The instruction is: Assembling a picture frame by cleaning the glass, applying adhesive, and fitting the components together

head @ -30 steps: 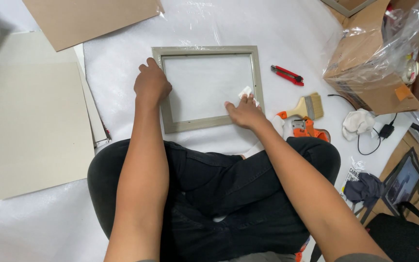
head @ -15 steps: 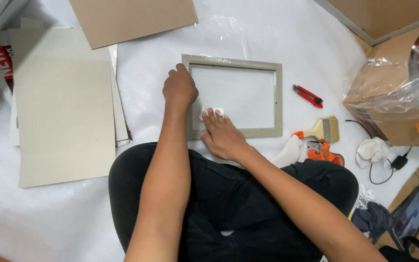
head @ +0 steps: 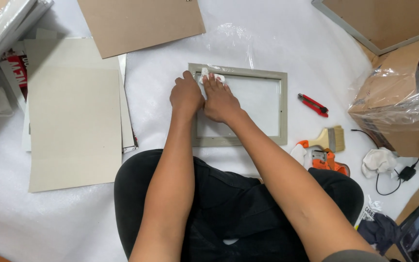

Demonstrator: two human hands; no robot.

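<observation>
A grey-green picture frame (head: 282, 106) with a glass pane lies flat on white plastic sheeting in front of my crossed legs. My left hand (head: 186, 94) rests on the frame's left rail, near its top left corner. My right hand (head: 219, 99) presses a small white cloth (head: 212, 76) against the glass at that same corner, fingers flat over it. The two hands touch side by side.
Grey boards (head: 73, 121) lie at the left, a brown cardboard sheet (head: 139, 24) beyond them. Right of the frame are a red utility knife (head: 313, 105), a paintbrush (head: 330, 139), an orange tool (head: 328, 160), a white rag (head: 378, 161) and a plastic-wrapped cardboard box (head: 403, 102).
My right hand has slid the white cloth across the glass from the lower right corner to the lower left, then up to the top left. The left hand stayed on the left rail.
</observation>
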